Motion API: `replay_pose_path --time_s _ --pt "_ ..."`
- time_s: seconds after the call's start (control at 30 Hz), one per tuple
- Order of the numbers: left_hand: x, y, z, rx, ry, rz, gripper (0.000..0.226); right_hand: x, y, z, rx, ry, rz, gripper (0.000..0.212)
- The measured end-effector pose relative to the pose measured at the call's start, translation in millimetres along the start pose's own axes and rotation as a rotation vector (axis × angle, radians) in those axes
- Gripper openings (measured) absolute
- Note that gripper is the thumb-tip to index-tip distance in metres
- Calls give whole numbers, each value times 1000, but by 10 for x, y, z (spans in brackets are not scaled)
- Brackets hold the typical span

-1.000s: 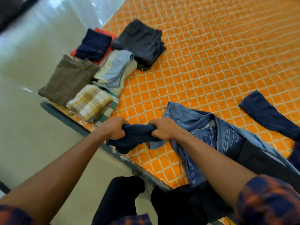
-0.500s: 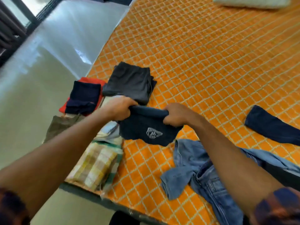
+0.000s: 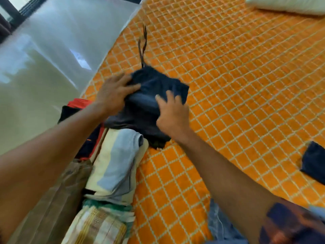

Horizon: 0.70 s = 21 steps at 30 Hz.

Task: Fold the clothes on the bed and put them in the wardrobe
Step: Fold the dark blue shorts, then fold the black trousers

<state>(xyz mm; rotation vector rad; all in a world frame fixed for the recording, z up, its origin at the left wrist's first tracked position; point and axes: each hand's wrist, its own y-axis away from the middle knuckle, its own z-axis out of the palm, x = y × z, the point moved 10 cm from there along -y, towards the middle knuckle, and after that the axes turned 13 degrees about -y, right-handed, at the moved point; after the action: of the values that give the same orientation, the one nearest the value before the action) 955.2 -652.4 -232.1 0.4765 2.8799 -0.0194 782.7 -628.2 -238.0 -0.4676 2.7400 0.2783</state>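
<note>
A folded navy garment (image 3: 158,83) with a drawstring lies on top of the folded dark grey garment (image 3: 140,124) on the orange quilted bed (image 3: 237,76). My left hand (image 3: 114,93) presses flat on its left side, fingers spread. My right hand (image 3: 171,111) rests on its near right part with fingers straight. Nearer to me lie folded clothes: a pale striped one (image 3: 117,164), a yellow checked one (image 3: 98,226), a brown one (image 3: 58,199) and a red and navy pile (image 3: 77,106).
Unfolded blue jeans (image 3: 221,226) lie at the bottom beside my right arm. A navy piece (image 3: 314,161) lies at the right edge. A white pillow (image 3: 288,4) sits at the far end. The bed's left edge borders a shiny pale floor (image 3: 44,67).
Both hands carried the navy garment from the near bed edge to the folded clothes, set it on the dark grey one, and let go of it; they now lie flat on it.
</note>
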Motion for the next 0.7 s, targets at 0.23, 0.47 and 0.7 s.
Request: replay_pose_path --time_s 0.23,0.47,0.7 --pt "169 747 1585 -430 114 -177 86 55 232 1408 -232 77 -72 79" --pt "148 633 1414 -538 43 -181 73 251 155 1188 -250 -11 -124 82" --pt "999 767 531 -181 320 -259 48 970 1045 784 -209 -266 -34 53"
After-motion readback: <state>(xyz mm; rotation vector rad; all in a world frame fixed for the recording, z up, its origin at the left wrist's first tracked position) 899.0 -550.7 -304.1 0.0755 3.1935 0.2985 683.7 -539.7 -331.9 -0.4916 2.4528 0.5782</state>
